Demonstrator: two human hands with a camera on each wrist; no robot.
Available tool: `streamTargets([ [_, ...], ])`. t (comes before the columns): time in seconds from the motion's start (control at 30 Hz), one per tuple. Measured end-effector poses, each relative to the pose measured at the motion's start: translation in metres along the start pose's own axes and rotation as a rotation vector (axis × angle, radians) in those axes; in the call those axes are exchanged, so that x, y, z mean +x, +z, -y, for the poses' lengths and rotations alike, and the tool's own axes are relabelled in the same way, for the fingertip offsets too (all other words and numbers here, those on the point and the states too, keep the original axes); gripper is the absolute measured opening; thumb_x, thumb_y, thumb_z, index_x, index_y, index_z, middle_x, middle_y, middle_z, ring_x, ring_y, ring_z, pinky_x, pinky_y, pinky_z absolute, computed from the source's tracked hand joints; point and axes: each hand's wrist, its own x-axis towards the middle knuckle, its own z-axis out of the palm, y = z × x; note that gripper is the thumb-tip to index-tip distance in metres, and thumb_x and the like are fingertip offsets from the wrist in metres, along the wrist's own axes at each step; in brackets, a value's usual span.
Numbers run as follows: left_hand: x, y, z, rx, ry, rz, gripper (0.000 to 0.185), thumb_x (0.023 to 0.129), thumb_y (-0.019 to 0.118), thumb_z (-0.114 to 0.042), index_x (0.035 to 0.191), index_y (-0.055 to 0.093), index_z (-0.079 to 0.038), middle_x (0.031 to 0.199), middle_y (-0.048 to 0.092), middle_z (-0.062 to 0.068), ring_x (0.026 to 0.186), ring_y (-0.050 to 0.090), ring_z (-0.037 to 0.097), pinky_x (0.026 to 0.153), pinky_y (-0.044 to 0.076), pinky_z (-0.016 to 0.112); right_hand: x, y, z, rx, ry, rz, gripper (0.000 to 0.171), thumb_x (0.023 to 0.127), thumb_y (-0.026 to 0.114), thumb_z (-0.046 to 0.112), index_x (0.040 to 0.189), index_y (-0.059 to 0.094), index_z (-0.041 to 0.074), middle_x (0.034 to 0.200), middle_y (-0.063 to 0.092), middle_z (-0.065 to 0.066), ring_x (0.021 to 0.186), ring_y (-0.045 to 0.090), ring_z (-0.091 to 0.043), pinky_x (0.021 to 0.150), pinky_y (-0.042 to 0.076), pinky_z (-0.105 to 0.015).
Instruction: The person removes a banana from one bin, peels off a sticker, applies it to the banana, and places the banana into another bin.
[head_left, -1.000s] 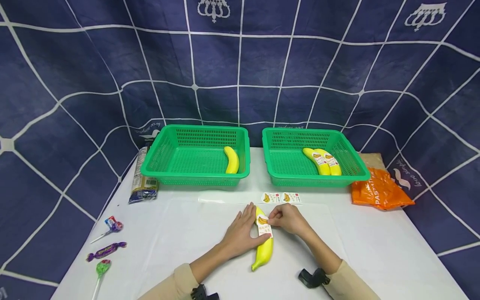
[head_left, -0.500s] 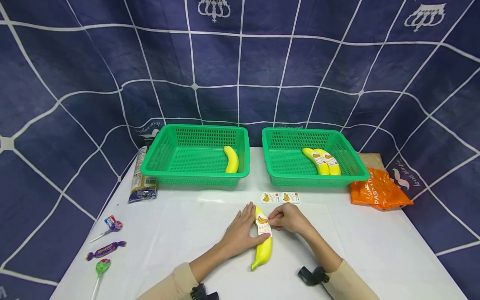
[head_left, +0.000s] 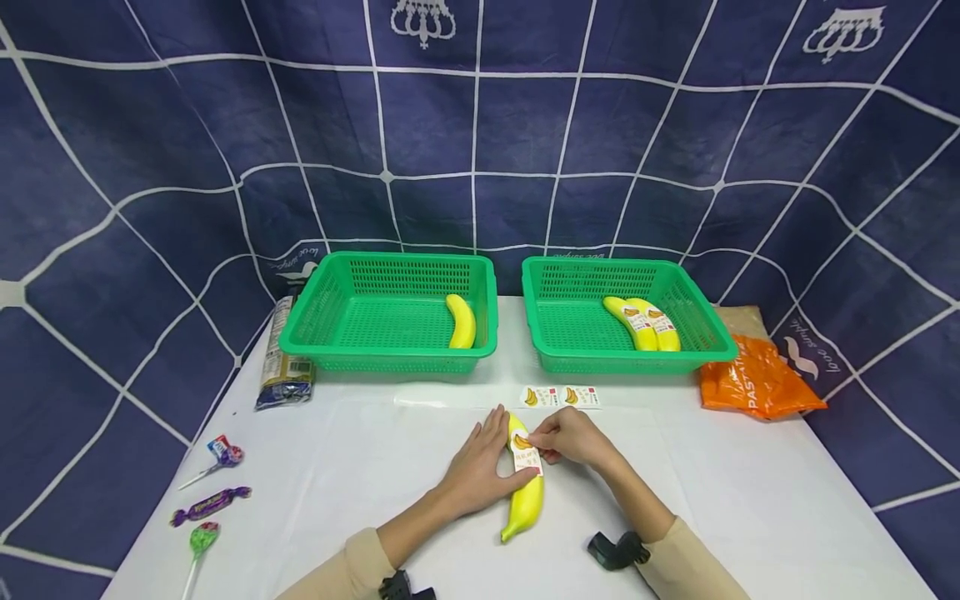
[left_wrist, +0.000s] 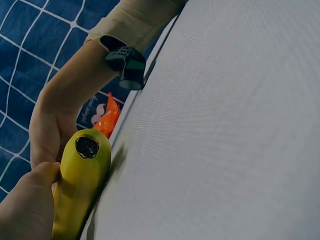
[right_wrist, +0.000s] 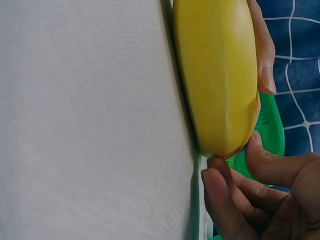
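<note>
A yellow banana (head_left: pixel 524 506) lies on the white table with a white banana-picture sticker (head_left: pixel 527 458) on its upper side. My left hand (head_left: pixel 477 467) rests along its left side, fingers straight, the thumb pressing near the sticker's lower end. From the right, my right hand (head_left: pixel 573 437) reaches the sticker's upper edge, its thumb on the sticker and its other fingers curled. In the right wrist view the right thumb and forefinger sit either side of the banana's (right_wrist: pixel 215 75) edge. The dark-tipped end of the banana (left_wrist: pixel 82 185) faces the left wrist camera.
Behind stand a green basket (head_left: pixel 390 360) with one banana (head_left: pixel 462 322) and another green basket (head_left: pixel 622 365) with two stickered bananas (head_left: pixel 660 325). A strip with two stickers (head_left: pixel 558 397) lies before them. Wrapped sweets (head_left: pixel 212 505) are left, an orange pasta bag (head_left: pixel 757 383) right.
My right hand has shifted slightly left, its thumb now over the sticker's edge. The left hand and the banana stay in place.
</note>
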Motion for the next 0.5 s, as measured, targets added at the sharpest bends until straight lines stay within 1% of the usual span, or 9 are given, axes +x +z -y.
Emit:
streamTargets([
  [0.2, 0.0009, -0.0022, 0.0002, -0.009, 0.006, -0.010, 0.098, 0.088, 0.048, -0.070, 0.153, 0.023, 0.000, 0.163, 0.016, 0.013, 0.152, 0.015, 0.024, 0.122, 0.022, 0.048, -0.0028, -0.0019, 0.0015, -0.002, -0.005, 0.004, 0.014, 0.085, 0.074, 0.017, 0.084, 0.076, 0.003, 0.067, 0.069, -0.003, 0.057, 0.063, -0.012, 0.054, 0.056, -0.026],
  [0.33, 0.0043, -0.0042, 0.0022, 0.000, 0.029, -0.012, 0.095, 0.091, 0.047, -0.067, 0.153, 0.024, 0.001, 0.163, 0.017, 0.014, 0.152, 0.016, 0.026, 0.122, 0.022, 0.050, -0.0037, -0.0025, 0.0019, -0.003, -0.025, 0.007, 0.014, 0.085, 0.075, 0.017, 0.084, 0.076, 0.003, 0.070, 0.070, -0.003, 0.059, 0.064, -0.012, 0.055, 0.057, -0.027],
  [0.5, 0.0097, -0.0080, 0.0060, 0.029, 0.019, 0.003, 0.096, 0.091, 0.046, -0.068, 0.154, 0.021, -0.001, 0.163, 0.016, 0.012, 0.152, 0.016, 0.025, 0.123, 0.020, 0.048, -0.0048, -0.0022, 0.0037, -0.007, -0.035, 0.003, 0.015, 0.084, 0.076, 0.018, 0.084, 0.076, 0.003, 0.070, 0.071, -0.004, 0.059, 0.065, -0.013, 0.056, 0.058, -0.029],
])
